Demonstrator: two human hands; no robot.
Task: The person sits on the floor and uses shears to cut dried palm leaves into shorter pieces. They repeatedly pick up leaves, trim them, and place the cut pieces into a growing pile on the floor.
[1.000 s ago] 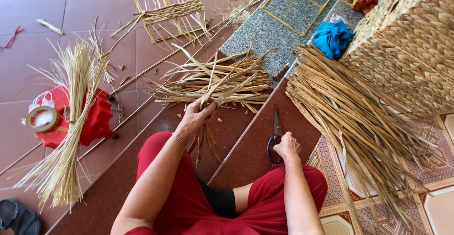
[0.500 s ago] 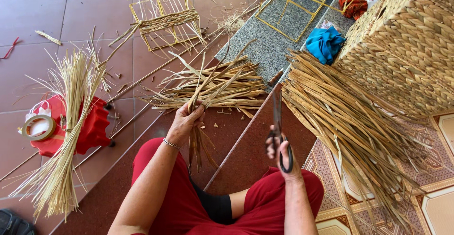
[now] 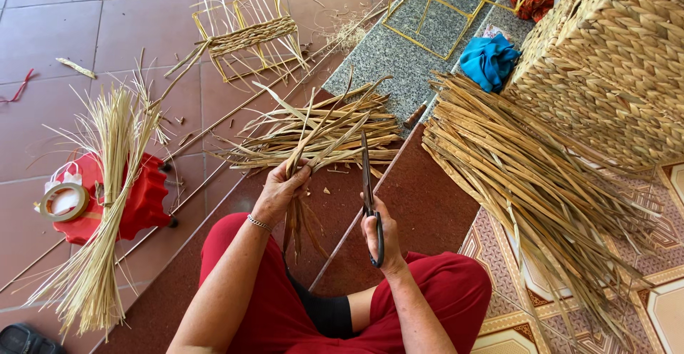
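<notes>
Where fingers wrap them, dried strips (image 3: 299,156) and scissor handles (image 3: 377,243) half hidden.

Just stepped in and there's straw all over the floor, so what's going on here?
A person in red trousers sits on the floor. The left hand grips a bunch of dried flat leaf strips, while the right hand holds scissors, blades pointing toward that bunch. A bigger pile of strips lies to the right beside a woven basket. To the left, pale straw lies over a red stool, and a half-woven wire frame lies further off.
</notes>
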